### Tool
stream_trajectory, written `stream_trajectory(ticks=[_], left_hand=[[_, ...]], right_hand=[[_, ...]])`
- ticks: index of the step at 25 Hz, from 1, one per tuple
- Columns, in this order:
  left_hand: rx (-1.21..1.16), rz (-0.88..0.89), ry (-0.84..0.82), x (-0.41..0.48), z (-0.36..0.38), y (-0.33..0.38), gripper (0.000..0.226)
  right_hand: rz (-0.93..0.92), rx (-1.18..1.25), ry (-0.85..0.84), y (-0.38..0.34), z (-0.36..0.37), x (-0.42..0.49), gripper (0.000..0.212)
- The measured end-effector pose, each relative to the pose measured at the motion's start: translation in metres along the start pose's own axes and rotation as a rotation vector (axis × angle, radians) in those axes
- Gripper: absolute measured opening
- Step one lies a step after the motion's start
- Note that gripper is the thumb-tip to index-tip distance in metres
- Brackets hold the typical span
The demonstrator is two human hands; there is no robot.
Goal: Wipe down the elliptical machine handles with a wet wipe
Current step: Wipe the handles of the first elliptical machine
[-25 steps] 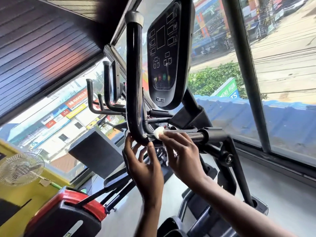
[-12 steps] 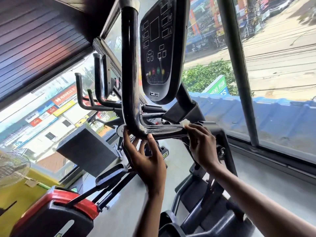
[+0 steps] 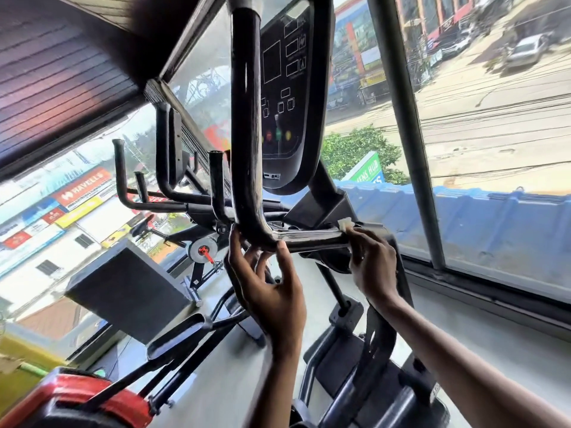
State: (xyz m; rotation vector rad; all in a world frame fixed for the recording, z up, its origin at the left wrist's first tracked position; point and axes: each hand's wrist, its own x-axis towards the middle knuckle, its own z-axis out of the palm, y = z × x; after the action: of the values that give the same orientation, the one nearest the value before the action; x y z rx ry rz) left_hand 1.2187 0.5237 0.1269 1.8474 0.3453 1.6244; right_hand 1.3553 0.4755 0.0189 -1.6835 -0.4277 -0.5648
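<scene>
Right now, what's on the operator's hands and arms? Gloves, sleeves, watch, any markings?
Nothing worn that shows. The left hand and right hand are bare, with no gloves, rings or tape. The left forearm and right forearm are bare all the way to the frame edge, with no sleeve cuff, watch, band, cable or marking in view.
</scene>
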Motion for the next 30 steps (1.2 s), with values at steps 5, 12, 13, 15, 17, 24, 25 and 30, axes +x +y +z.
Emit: stream_trajectory(ticks=[5,12,13,15,17,24,25,30], left_hand=[[-0.085,-0.01,-0.063,0.004,-0.009,-0.008,0.062],[-0.176,-0.009,-0.103,0.009,-0.016,-0.014,0.061],[-0.182,-0.012,-0.103,0.009,-0.016,-0.014,0.061],[-0.187,-0.011,-0.107,0.008,-0.015,-0.014,0.062],[-0.193,-0.004,-0.109,0.009,-0.015,-0.014,0.062],[-0.193,-0.023,-0.109,0.007,-0.014,-0.012,0.063],[-0.191,-0.019,-0.11,0.007,-0.015,-0.011,0.062],[-0.165,-0.009,-0.178,0.01,-0.021,-0.016,0.062]], right_hand=[[-0.095,0.057,0.031,-0.067,-0.005,-0.015,0.024],[-0.286,0.036,0.139,-0.078,0.001,-0.035,0.029],[-0.237,-0.022,0.147,-0.06,0.006,-0.033,0.029],[-0.098,-0.125,0.105,-0.022,0.014,-0.027,0.031],[-0.029,-0.211,0.045,0.006,0.012,-0.019,0.033],[-0.041,-0.151,0.081,-0.015,0.011,-0.009,0.027],[-0.013,-0.119,0.073,-0.017,0.01,-0.007,0.027],[-0.123,0.039,0.064,-0.081,-0.007,-0.012,0.023]])
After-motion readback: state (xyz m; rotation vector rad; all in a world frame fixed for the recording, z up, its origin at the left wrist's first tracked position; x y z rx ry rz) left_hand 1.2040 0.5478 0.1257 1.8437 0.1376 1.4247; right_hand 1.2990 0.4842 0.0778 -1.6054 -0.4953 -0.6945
